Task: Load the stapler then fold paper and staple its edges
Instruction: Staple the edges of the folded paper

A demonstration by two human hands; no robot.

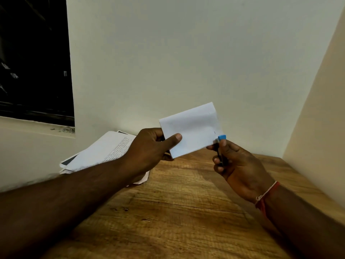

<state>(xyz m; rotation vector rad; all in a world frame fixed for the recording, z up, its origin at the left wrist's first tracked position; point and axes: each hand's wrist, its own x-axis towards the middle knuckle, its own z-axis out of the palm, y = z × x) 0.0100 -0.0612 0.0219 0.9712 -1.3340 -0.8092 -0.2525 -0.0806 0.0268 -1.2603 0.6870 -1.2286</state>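
Head view: wooden table abuts pale walls; folded paper held above it.

The person is wearing a thin thread band around the wrist of the right hand. Red strands are running together with one pale strand, and a small knot is showing on the pale one. The left forearm and the right forearm are showing bare. The thumbnail of the left hand is looking short.
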